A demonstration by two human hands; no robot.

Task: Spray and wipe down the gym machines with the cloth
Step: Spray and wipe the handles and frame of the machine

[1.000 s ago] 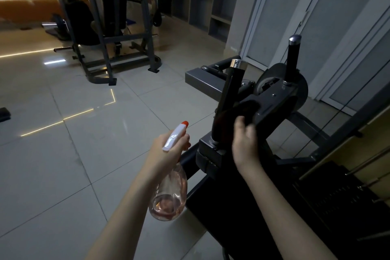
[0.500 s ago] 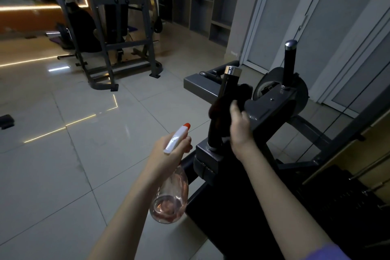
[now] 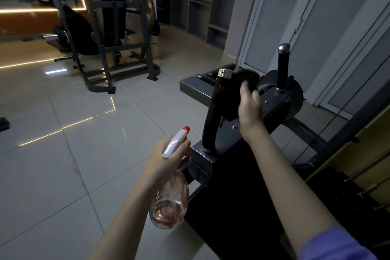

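One bottle (image 3: 171, 207), one cloth (image 3: 247, 77) — two handles (image 3: 213, 112) (image 3: 282, 67)

Dark cloth (image 3: 247, 75) blurred, partly behind right hand (image 3: 250, 110), machine (image 3: 274, 104) cropped at bottom edge

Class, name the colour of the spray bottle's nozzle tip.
Orange-red, on the spray bottle in the left hand; head view.

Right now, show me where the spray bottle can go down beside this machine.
Bare floor tiles lie left of the machine, stretching to the grey rack. It is crowded between the near handle and the far handle, where the right hand holds the cloth; the left hand grips the spray bottle.
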